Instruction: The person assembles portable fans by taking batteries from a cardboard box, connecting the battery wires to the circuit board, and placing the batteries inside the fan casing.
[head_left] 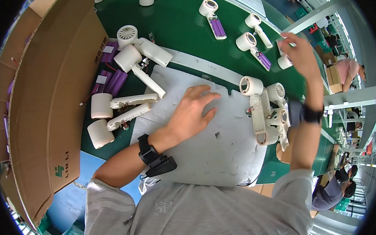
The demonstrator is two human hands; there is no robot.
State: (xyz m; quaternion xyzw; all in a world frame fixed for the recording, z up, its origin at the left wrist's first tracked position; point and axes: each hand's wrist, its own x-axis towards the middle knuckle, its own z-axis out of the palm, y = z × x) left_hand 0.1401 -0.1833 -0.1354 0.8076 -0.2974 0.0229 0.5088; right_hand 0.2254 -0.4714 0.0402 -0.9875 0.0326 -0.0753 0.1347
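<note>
My left hand [192, 113] hovers above the grey work mat [215, 158], fingers apart and holding nothing. My right hand [299, 54] reaches to the far right, its fingers loosely bent and apart, close to a white handheld fan housing [284, 61] on the green bench. The fingers partly cover that housing's handle; whether they touch it is unclear. To the right of the mat, several white fan housings [259, 118] lie clustered, some opened. Left of it lie more fan housings [100, 106] with open handles, beside purple battery packs [117, 82].
A large cardboard box [55, 94] stands along the left side. Across the green bench [170, 29], fan housings with purple cells [217, 27] lie beyond a pale metal strip [202, 66]. Other people [333, 193] work farther right, beyond white posts [352, 96].
</note>
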